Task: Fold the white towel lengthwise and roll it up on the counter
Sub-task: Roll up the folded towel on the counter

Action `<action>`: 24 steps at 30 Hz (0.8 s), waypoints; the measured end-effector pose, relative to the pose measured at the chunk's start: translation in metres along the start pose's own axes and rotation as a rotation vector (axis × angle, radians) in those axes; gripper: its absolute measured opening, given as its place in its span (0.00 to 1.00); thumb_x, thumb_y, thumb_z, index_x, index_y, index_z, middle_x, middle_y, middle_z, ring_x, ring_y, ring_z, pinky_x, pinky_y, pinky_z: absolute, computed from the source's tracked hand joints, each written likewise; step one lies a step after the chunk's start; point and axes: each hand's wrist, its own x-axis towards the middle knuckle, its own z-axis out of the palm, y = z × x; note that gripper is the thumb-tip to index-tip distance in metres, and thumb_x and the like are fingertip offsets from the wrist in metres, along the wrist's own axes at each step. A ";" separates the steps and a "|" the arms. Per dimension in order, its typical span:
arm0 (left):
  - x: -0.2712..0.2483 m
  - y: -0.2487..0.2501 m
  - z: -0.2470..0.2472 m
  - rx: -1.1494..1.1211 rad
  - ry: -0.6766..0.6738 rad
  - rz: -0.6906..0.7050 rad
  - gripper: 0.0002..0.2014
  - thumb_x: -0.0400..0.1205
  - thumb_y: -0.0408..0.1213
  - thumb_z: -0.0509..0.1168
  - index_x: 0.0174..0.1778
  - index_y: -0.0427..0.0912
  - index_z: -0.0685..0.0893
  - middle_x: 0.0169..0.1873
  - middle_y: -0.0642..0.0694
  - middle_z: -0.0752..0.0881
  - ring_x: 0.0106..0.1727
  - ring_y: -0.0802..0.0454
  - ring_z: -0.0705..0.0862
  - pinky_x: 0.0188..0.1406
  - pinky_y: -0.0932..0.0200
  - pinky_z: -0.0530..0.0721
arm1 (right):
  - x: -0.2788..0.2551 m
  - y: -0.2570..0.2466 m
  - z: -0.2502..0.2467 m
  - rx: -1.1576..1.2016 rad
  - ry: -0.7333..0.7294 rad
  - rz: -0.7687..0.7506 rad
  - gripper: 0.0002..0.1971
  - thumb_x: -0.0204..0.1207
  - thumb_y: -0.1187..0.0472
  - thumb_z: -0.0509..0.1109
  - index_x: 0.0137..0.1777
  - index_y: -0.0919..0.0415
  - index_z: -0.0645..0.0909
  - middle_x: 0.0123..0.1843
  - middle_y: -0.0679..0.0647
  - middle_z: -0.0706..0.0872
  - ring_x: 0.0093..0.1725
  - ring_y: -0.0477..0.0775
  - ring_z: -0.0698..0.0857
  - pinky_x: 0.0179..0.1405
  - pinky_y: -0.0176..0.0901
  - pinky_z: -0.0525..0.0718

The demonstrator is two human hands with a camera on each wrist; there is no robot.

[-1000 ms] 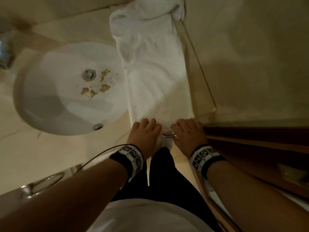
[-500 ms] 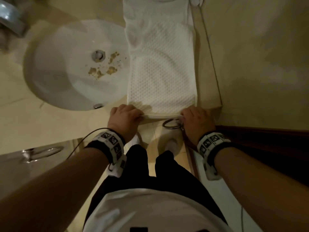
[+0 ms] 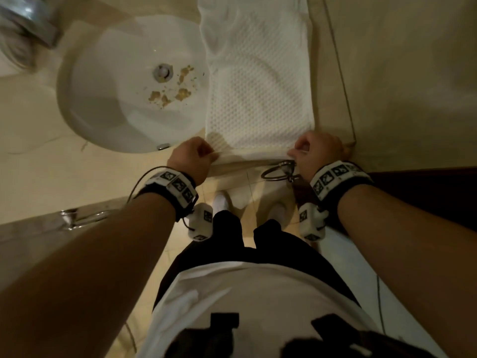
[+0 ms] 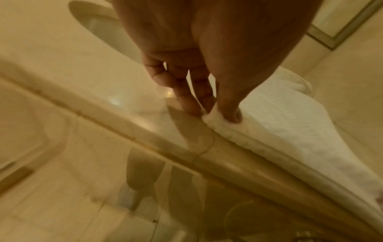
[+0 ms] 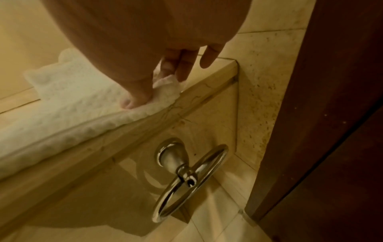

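From the head view, the white towel (image 3: 258, 99) lies as a long strip on the counter (image 3: 38, 151), running from the near edge away to the far side, just right of the sink (image 3: 116, 104). Its left edge overlaps the sink's rim. Brown crumbs (image 3: 170, 91) lie in the basin beside the drain (image 3: 163, 72), and a metal tap (image 3: 28, 19) shows at the far left. The left hand (image 3: 192, 157) grips the towel's near left corner with curled fingers; the right hand (image 3: 318, 151) grips the near right corner the same way. Both wrists wear black bands with white marker blocks. A metal ring (image 3: 280, 171) hangs below the counter's near edge, just beside the right hand. A wall (image 3: 413, 73) stands on the right, touching the counter's right end.

In the left wrist view, the left hand (image 4: 199, 68) pinches the towel's (image 4: 279, 117) corner: the thumb presses on top, and the fingers (image 4: 186, 98) reach down just beside it at the counter's (image 4: 62, 65) edge. The corner is slightly raised and bunched.

In the right wrist view, the right hand (image 5: 157, 49) pinches the other corner of the towel (image 5: 72, 101), thumb on top, two fingers (image 5: 186, 65) curled behind the bunched cloth, the little finger held apart. The ring (image 5: 190, 180) hangs from its round mount on the front face of the counter (image 5: 207, 85), below the hand. A dark wooden panel (image 5: 331, 114) stands to the right.
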 end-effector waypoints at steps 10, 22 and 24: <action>0.007 0.026 -0.007 0.717 -0.061 0.599 0.13 0.80 0.32 0.66 0.56 0.52 0.76 0.56 0.46 0.78 0.56 0.41 0.78 0.57 0.46 0.74 | -0.015 -0.011 0.018 -0.231 0.132 -0.619 0.08 0.63 0.72 0.74 0.41 0.62 0.85 0.40 0.59 0.82 0.38 0.64 0.82 0.32 0.48 0.79; -0.026 0.032 0.044 0.502 0.163 0.748 0.12 0.73 0.35 0.66 0.52 0.40 0.86 0.52 0.42 0.84 0.52 0.38 0.81 0.50 0.46 0.80 | -0.017 -0.004 0.042 -0.293 0.338 -0.614 0.06 0.74 0.64 0.73 0.36 0.58 0.81 0.40 0.55 0.82 0.38 0.61 0.79 0.33 0.49 0.74; -0.029 0.034 0.051 0.501 0.110 0.758 0.12 0.75 0.36 0.66 0.52 0.41 0.87 0.52 0.42 0.85 0.52 0.38 0.82 0.48 0.47 0.80 | -0.016 -0.006 0.040 -0.320 0.317 -0.617 0.07 0.71 0.65 0.74 0.34 0.58 0.80 0.38 0.55 0.82 0.37 0.61 0.79 0.31 0.48 0.73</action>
